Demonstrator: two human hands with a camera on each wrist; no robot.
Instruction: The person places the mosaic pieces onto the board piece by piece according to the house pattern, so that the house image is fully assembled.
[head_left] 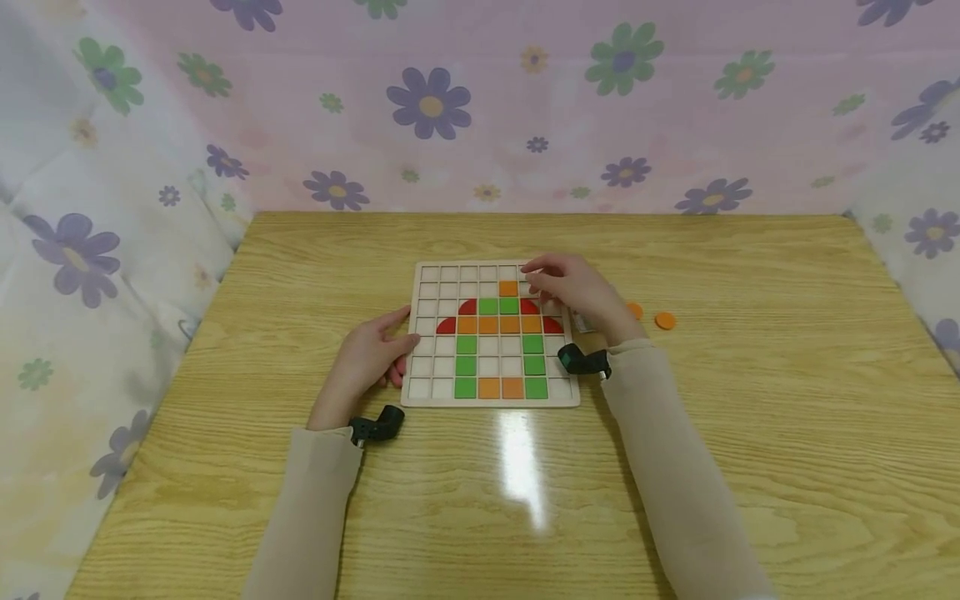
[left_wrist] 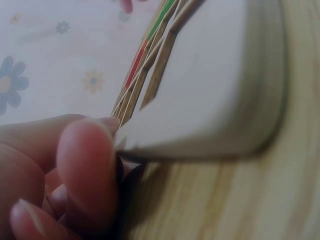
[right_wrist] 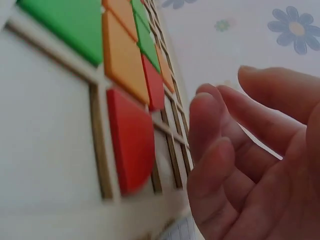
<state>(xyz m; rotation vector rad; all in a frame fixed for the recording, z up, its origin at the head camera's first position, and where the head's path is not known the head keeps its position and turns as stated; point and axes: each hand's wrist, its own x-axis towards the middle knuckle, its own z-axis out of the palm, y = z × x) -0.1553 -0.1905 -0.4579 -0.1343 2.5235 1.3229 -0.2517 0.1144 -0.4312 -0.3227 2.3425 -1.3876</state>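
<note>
A square pale wooden grid board [head_left: 491, 403] lies on the table, with green, orange and red tiles in some of its cells. My left hand [head_left: 367, 358] holds the board's left edge, thumb at the rim and fingers along the side and below. The left wrist view shows the fingertips [left_wrist: 87, 155] against that edge. Over the board's upper right, my right hand [head_left: 573, 287] hovers with loosely bent fingers and nothing visible between them. A lone orange square tile [head_left: 508, 288] sits just left of its fingertips. Red curved tiles [right_wrist: 132, 142] lie below the hand.
Two orange round pieces [head_left: 665, 320] lie on the table right of the board. A small greyish item [head_left: 583, 323] beside the board is mostly hidden by the right hand. Flowered cloth [head_left: 480, 150] rises behind the wood-grain table [head_left: 480, 517] and at its sides.
</note>
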